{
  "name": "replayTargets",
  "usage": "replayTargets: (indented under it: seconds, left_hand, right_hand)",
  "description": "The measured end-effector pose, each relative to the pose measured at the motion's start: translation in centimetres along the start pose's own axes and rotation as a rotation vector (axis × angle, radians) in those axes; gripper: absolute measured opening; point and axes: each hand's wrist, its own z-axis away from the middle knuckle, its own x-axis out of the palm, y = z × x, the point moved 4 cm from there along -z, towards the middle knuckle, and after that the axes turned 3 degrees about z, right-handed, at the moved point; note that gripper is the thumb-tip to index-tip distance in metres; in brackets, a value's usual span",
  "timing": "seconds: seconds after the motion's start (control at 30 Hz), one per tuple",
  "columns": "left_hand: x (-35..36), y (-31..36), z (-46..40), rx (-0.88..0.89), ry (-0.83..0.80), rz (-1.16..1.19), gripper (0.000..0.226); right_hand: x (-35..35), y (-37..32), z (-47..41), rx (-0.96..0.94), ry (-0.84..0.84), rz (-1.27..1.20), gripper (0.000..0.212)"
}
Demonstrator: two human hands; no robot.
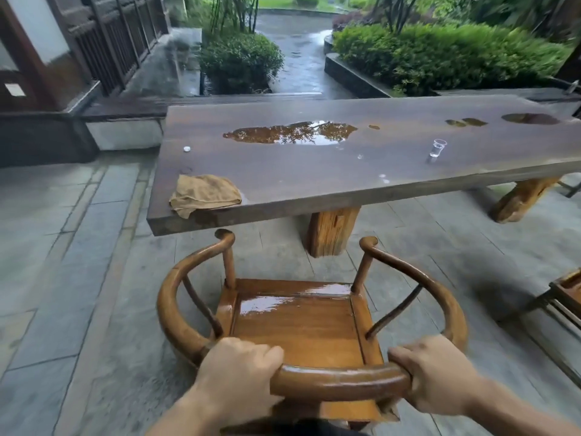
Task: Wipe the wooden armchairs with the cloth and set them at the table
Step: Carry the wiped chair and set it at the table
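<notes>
Place: at the near long edge of the table [361, 171], on a stone-paved terrace; I stand behind the chair [301, 322].
Left hand [239, 369]: fingers curled fully over the curved back rail, left of its middle; closed tight on the wood.
Right hand [437, 372]: same grasp, right of the middle, thumb lying along the rail's top.
Chair: faces the table, seat glossy and wet toward its front; the two arm tips sit just below the table edge, whether touching I cannot tell.
Cloth [204, 194]: tan, crumpled, on the table's near left corner, one flap hanging over the edge; above and left of the chair's left arm tip, apart from both hands.
Table top: dark slab, wet; large puddle [292, 133] mid-top, smaller ones at far right.
Glass [438, 148]: small, clear, upright, right of the big puddle.
Small white object [187, 149]: near the left end; too small to identify.
In the way: thick table leg [330, 229] ahead and slightly right of the seat, between the arm tips' line and the underside.
Right margin: corner of a second chair [566, 294], well apart.
Beyond: wet path, shrubs, dark wooden railing at left.
</notes>
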Motion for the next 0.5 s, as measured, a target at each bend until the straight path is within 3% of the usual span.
replayTargets:
  seconds: [0.27, 0.4, 0.5]
  left_hand:
    - [1.7, 4.9, 0.7, -0.058, 0.066, -0.077, 0.051]
    - [4.4, 8.0, -1.8, -0.043, 0.108, -0.058, 0.047]
    - [5.3, 8.3, -3.6, -0.04, 0.107, -0.104, 0.044]
  right_hand:
    - [1.9, 2.3, 3.1, 0.015, -0.08, -0.038, 0.018]
    - [1.5, 5.5, 4.3, 0.0, 0.037, -0.064, 0.036]
    - [2.2, 7.4, 5.3, 0.028, 0.056, -0.042, 0.025]
